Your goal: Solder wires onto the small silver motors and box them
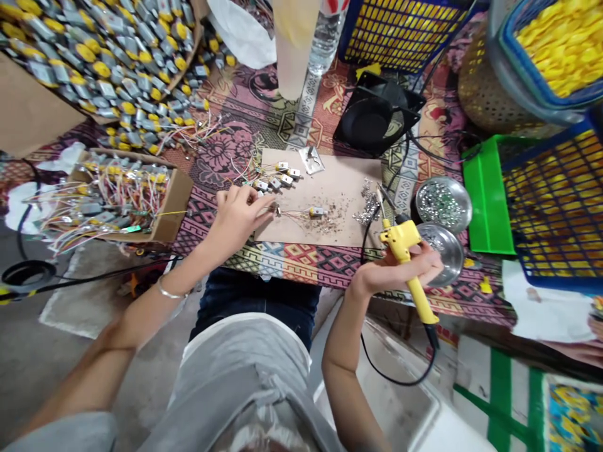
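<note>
My right hand (412, 267) is wrapped round a yellow soldering gun (402, 242), whose tip points away from me over the right side of the cardboard sheet (287, 233). On the left of that sheet, the fingertips of my left hand (242, 212) pinch a small dark part (277, 209); its exact kind is too small to make out. Thin wires run from it to a small grey and yellow motor (318, 212) lying on the sheet. Just beyond my left fingers lie several similar wired motors (285, 181). Silvery bits of metal (366, 204) are heaped near the gun's tip.
Left stands a carton of wired motors (176, 204), with a large pile of motors (108, 56) behind. A black fan (377, 113) stands at the back. On the right are metal bowls (464, 207), a green tray (487, 201) and a blue basket (556, 207). The gun's cord (400, 382) loops below.
</note>
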The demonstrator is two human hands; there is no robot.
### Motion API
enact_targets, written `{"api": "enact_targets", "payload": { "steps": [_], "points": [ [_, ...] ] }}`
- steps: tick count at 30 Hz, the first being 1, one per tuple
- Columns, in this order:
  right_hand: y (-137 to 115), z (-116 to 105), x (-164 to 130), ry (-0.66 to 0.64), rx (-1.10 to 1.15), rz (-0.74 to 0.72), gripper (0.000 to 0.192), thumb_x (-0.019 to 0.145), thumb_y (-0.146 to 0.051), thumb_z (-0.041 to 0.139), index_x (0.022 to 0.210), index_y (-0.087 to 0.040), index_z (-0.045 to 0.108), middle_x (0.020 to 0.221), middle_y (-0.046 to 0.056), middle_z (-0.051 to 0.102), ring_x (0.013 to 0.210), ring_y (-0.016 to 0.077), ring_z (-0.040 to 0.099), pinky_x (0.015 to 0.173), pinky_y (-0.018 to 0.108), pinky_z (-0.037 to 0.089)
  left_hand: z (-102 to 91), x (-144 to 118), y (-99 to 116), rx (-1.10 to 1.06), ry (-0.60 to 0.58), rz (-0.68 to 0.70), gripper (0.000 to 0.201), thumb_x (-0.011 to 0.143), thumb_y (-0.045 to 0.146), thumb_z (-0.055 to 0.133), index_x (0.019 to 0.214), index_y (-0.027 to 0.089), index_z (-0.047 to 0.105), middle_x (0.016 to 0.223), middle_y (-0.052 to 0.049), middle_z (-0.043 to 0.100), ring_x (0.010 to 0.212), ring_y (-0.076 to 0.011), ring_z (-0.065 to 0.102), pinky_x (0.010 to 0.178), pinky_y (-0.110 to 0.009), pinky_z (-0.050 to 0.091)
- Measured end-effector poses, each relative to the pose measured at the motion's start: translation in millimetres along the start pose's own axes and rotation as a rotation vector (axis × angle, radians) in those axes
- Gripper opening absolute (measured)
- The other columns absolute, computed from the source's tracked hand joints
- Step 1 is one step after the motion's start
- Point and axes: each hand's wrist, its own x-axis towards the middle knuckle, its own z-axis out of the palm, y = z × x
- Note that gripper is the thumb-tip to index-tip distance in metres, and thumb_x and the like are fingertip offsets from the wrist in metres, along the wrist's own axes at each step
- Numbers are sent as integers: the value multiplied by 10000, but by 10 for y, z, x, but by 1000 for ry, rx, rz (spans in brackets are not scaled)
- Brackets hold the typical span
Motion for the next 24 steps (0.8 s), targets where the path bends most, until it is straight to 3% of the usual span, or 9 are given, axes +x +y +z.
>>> {"api": "enact_targets", "payload": {
  "steps": [2, 5, 7, 10, 13, 16, 20, 24],
  "points": [
    [-14, -5, -12, -25, 17, 3, 331, 982, -558, 468, 827, -274, 398, 844, -6, 418, 704, 129, 514, 527, 274, 488, 61, 49, 76, -31, 13, 10, 235, 1031, 306, 711, 1261, 280, 752, 1298, -146, 699, 1216, -376, 590, 1021, -534, 380],
    [-45, -11, -26, -38, 12, 31, 298, 966, -531, 488, 832, -274, 419, 842, -5, 439, 734, 135, 551, 570, 288, 536, -1, 72, 167, -180, 24, -6, 143, 1025, 249, 713, 1167, 249, 732, 1311, -112, 739, 1297, -369, 576, 1100, -568, 312],
    [-64, -10, -29, -31, -26, 40, 293, 955, -537, 477, 832, -277, 422, 853, 4, 460, 753, 148, 572, 578, 310, 557, -103, 59, 201, -344, 12, -38, 151, 1028, 238, 696, 1179, 241, 707, 1240, -76, 773, 1230, -318, 635, 1129, -551, 307],
    [-77, -2, -27, -34, -71, 41, 308, 956, -566, 449, 837, -284, 417, 891, 23, 490, 761, 158, 579, 555, 323, 560, -222, 63, 237, -676, 4, -94, 216, 1008, 291, 683, 1213, 229, 709, 1150, -46, 786, 1047, -234, 712, 1053, -439, 434],
    [-77, 5, -24, -47, -58, 45, 305, 956, -570, 447, 846, -286, 426, 860, 9, 464, 721, 149, 557, 543, 316, 552, -211, 155, 272, -1071, -103, -149, 330, 963, 414, 696, 1211, 201, 734, 1049, -58, 794, 971, -212, 741, 873, -324, 530],
    [-66, 3, -21, -46, -7, 58, 286, 944, -547, 475, 844, -281, 445, 825, -9, 430, 686, 134, 532, 532, 294, 532, -116, 292, 304, -1350, -275, -182, 407, 860, 522, 789, 1072, 176, 765, 952, -69, 793, 884, -202, 741, 788, -290, 549],
    [-33, -8, -8, -37, 21, 58, 240, 931, -489, 483, 850, -265, 449, 831, -9, 428, 685, 115, 535, 515, 247, 490, -25, 371, 283, -1401, -312, -272, 458, 783, 532, 858, 1057, 180, 755, 938, -60, 784, 744, -154, 685, 653, -245, 509],
    [-8, -25, 7, -75, 42, 97, 254, 937, -502, 487, 892, -252, 471, 817, -14, 440, 656, 103, 537, 501, 228, 474, -36, 304, 149, -1259, -222, -242, 490, 866, 639, 778, 1044, 183, 764, 1005, -85, 790, 866, -194, 722, 734, -268, 557]
  ]
}}
